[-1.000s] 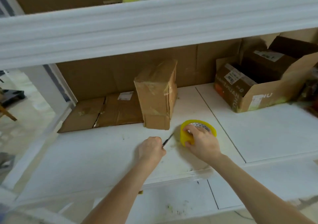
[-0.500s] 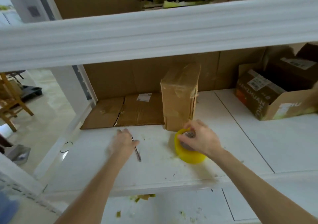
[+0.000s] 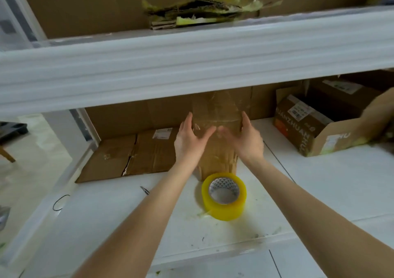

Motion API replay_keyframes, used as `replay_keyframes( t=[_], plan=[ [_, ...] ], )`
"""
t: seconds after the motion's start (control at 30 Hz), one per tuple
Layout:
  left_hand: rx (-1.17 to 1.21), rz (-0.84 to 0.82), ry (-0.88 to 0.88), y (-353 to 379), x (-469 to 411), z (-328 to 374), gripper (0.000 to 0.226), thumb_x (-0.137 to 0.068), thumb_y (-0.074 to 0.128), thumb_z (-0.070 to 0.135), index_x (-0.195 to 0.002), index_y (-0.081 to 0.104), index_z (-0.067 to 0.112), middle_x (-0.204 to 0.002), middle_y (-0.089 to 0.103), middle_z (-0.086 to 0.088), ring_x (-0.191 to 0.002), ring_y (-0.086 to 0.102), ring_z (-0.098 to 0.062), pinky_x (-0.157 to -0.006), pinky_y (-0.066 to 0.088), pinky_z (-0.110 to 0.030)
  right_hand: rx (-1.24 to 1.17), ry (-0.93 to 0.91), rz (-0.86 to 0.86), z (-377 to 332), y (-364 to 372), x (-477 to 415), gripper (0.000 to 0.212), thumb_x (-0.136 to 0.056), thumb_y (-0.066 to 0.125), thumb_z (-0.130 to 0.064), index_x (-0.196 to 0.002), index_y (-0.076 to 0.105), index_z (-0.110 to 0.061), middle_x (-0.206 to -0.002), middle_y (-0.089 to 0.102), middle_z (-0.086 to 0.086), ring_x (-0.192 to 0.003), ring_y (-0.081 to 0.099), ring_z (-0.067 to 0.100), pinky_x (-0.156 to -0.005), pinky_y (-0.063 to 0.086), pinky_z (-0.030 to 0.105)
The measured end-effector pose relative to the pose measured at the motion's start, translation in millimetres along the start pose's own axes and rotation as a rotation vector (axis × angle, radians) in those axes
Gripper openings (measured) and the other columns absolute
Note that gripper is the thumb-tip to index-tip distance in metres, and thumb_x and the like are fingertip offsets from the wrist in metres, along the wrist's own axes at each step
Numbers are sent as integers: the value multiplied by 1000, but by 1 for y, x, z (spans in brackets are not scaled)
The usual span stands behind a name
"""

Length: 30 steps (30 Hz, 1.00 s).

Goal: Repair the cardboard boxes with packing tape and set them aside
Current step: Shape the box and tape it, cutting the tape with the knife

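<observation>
Box (image 3: pixel 215 111) of creased cardboard, glossy tape, left hand (image 3: pixel 188 139) and right hand (image 3: pixel 245 141) flat against sides

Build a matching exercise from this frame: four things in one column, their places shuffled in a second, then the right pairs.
Things:
1. tape roll
2. taped box
3. flattened cardboard
4. torn scraps

Places:
A. on the upper shelf
B. lying flat, left of the upright box
C. upright between the left hand and right hand
D. on the white shelf, in front of the upright box

Pairs: 1-D, 2-C, 3-B, 4-A
</observation>
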State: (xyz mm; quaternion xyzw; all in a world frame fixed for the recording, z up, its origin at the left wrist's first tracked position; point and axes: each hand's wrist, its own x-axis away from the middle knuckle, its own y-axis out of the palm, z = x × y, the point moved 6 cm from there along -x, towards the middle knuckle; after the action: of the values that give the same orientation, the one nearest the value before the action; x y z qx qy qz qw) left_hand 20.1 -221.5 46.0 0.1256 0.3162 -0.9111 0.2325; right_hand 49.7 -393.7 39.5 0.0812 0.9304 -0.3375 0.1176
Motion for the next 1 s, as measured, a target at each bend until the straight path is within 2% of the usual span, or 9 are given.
replay_keyframes(
  t=[0.13, 0.27, 0.37, 0.5, 0.6, 0.77, 0.83, 0.9, 1.0],
  plan=[
    [-119, 132, -11, 7, 32, 21, 97, -64, 49, 80, -139, 45, 19, -113, 54, -3, -101, 58, -22, -73, 38, -26, 68, -19, 180, 13, -32, 4, 93, -69, 55, -82, -141, 46, -25, -109, 70, 6, -105, 63, 32, -82, 48, 37],
    [-166, 178, 20, 3, 25, 26, 52, -81, 57, 62, -115, 63, 22, -88, 52, 4, -78, 53, -14, -65, 31, -24, 72, -108, 186, 15, -37, 0, 75, -78, 63, -65, -138, 52, -22, -102, 73, 5, -99, 65, 30, -82, 47, 36],
    [-31, 155, -3, 5, 16, 11, 33, -92, 57, 42, -100, 69, 13, -83, 56, 4, -76, 55, -15, -62, 29, -20, -47, -117, 132, 24, -34, -10, 53, -86, 65, -47, -134, 58, -25, -104, 73, 0, -99, 66, 23, -81, 46, 32],
    [121, 131, -127, 15, 12, -6, 35, -100, 45, 32, -104, 69, 6, -95, 67, -8, -91, 64, -26, -79, 47, -32, -295, -35, 27, 40, -21, -20, 36, -95, 57, -30, -131, 60, -26, -114, 70, 0, -106, 63, 17, -84, 46, 25],
    [283, 116, -239, 22, 11, -14, 39, -100, 44, 34, -116, 66, 7, -110, 67, -10, -105, 62, -24, -96, 48, -42, -564, 43, -35, 48, -9, -22, 33, -97, 54, -21, -130, 61, -19, -113, 70, 1, -102, 65, 14, -89, 52, 25],
    [655, 101, -457, 40, 19, -24, 33, -100, 48, 26, -125, 62, 10, -112, 68, -4, -106, 63, -16, -99, 48, -35, -1092, 266, -148, 54, 9, -21, 24, -99, 50, -12, -116, 67, -14, -100, 73, -5, -95, 68, 8, -71, 52, 14],
    [726, 83, -493, 41, 20, -28, 28, -100, 47, 29, -112, 67, 12, -98, 71, 0, -98, 65, -16, -94, 50, -33, -1115, 277, -202, 57, 8, -20, 25, -101, 45, -11, -107, 69, -17, -97, 73, -5, -94, 68, 10, -72, 51, 17],
    [666, 47, -460, 37, 15, -28, 34, -96, 46, 47, -102, 67, 21, -97, 71, 2, -100, 64, -18, -94, 50, -34, -1056, 279, -209, 59, 3, -22, 26, -102, 45, -21, -98, 70, -18, -91, 73, -4, -93, 66, 14, -75, 50, 22],
    [500, -4, -356, 33, -1, -16, 70, -80, 41, 74, -138, 46, 35, -137, 54, 4, -126, 50, -20, -106, 40, -44, -848, 223, -153, 50, -5, -34, 28, -91, 58, -49, -93, 68, -23, -87, 70, -7, -90, 66, 13, -78, 52, 27]
  ],
)
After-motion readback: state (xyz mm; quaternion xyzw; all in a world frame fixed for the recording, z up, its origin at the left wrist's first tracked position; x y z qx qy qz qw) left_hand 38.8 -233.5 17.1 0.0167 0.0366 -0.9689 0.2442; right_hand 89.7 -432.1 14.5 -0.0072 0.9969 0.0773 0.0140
